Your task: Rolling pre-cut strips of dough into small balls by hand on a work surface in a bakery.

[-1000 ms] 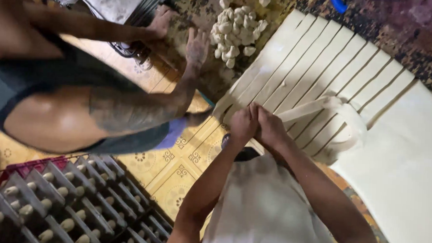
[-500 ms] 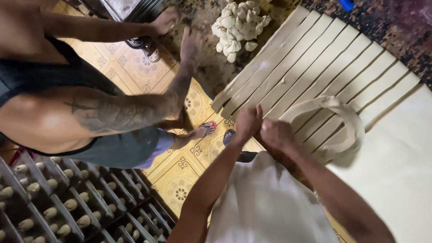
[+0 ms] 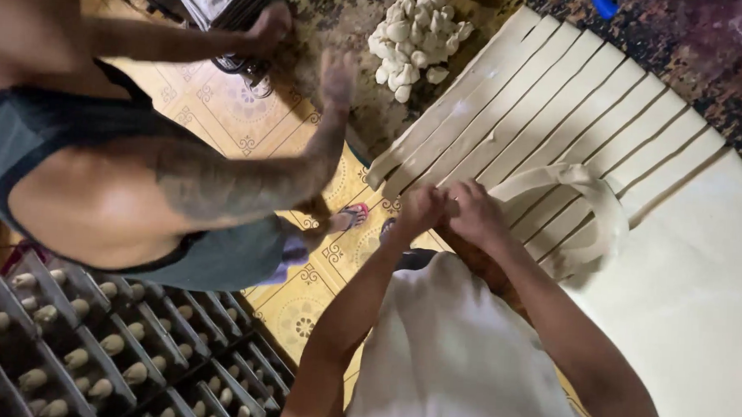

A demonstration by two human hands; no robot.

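Observation:
My left hand (image 3: pixel 419 211) and my right hand (image 3: pixel 473 211) are pressed together over the near edge of a sheet of pale dough cut into long strips (image 3: pixel 550 116). Both pinch the end of one loose dough strip (image 3: pixel 588 201), which loops off to the right and back over the cut sheet. A pile of small shaped dough pieces (image 3: pixel 412 35) lies at the far end of the worktop. A co-worker leans in from the left, one hand (image 3: pixel 339 65) blurred near that pile, the other hand (image 3: pixel 266 29) by a metal rack.
An uncut dough sheet (image 3: pixel 700 315) covers the right side. Tilted trays with rows of shaped dough pieces (image 3: pixel 73 354) stand at lower left. A patterned yellow tiled floor (image 3: pixel 300 314) and feet in sandals (image 3: pixel 354 216) show between the co-worker and me.
My hands have stayed clamped on the strip's end while the loop shifted slightly. The co-worker's raised hand moved nearer the dough pile, and my view moved closer.

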